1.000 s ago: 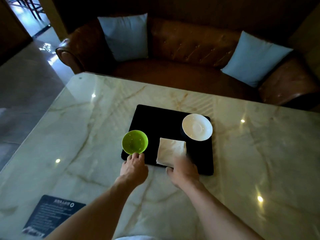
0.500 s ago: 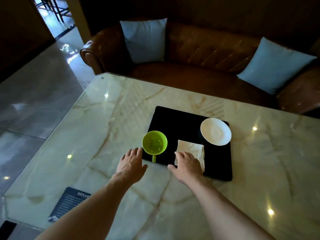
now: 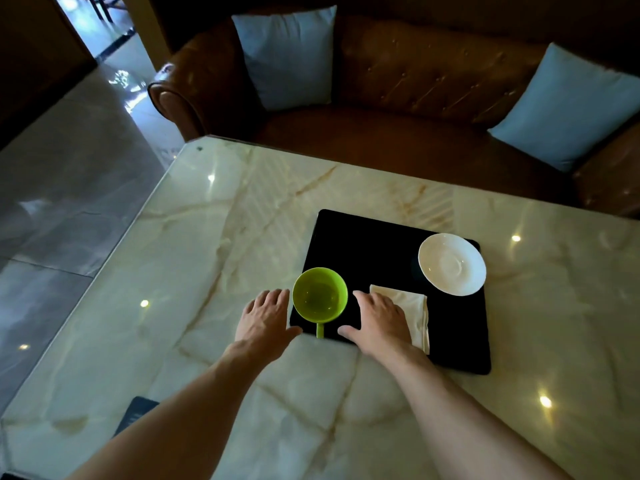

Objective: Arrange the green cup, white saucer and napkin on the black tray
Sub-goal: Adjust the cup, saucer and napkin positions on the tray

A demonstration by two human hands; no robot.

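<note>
Green cup [image 3: 319, 295] overhangs the black tray [image 3: 374, 251] edge between both empty, spread hands.

The table [image 3: 221, 258] is glossy polished marble, cream with tan veins, mirroring ceiling lights. The tray [image 3: 360, 244] beyond the fingers looks matt black and smooth. Between the two hands, the cup [image 3: 319, 295] is bright green, apparently plastic, with a soft sheen. The napkin [image 3: 414, 308] under the right fingers is matt off-white, cloth or paper. The saucer [image 3: 452, 264] looks like glazed white ceramic. The sofa [image 3: 415, 84] is shiny brown buttoned leather; the floor [image 3: 69, 174] is glossy.
</note>
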